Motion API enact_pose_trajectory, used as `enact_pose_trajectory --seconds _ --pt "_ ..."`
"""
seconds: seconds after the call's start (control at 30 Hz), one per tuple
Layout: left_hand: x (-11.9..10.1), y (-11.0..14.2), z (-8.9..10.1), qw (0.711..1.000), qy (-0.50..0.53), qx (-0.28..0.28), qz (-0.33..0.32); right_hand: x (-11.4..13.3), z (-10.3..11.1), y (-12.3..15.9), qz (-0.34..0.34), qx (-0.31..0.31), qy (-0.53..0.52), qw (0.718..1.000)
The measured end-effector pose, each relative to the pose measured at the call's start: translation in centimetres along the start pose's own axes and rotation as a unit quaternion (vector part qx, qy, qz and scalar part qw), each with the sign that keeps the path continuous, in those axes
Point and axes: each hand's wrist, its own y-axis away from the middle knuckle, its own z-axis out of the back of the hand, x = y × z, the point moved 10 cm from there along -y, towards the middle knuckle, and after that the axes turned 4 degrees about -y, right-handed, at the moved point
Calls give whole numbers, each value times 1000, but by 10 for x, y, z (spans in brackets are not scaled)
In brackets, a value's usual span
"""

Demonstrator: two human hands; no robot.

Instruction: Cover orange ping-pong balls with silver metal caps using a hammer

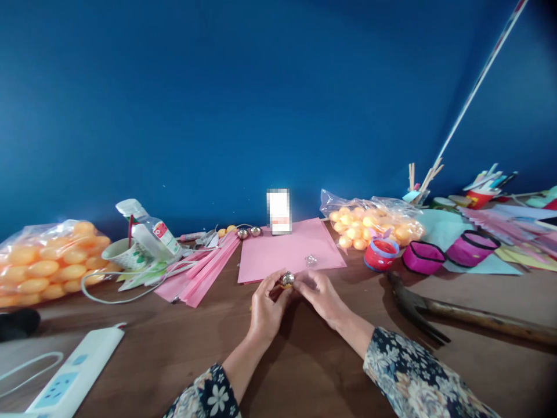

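A small shiny metallic ball sits between my two hands, just in front of a pink paper sheet. The fingers of my left hand curl around its left side, closed on it. My right hand is closed too, its thumb and fingertips pinching at the ball's right side. Under the ball a bit of orange shows, too small to make out. On the sheet lies a small clear, glittering piece. Two similar shiny balls rest at the sheet's back left corner.
Folded pink strips, a cup, a bottle and a bag of orange balls stand left. A power strip lies front left. Rightward are another ball bag, a red container, purple holders and a hammer.
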Motion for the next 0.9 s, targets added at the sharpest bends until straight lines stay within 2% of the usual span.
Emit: enact_pose_trajectory --seconds 0.17,0.43,0.6,0.9 --pt "11 0 -3 998 46 6 46 7 -5 3 42 13 -36 998" --pt "4 -1 -4 993 99 18 60 19 -9 9 88 23 37 995" --pt "-3 -1 -3 995 85 25 49 29 -9 13 151 3 109 982" --pt "-3 -1 -6 993 98 32 51 31 -15 15 178 38 126 975"
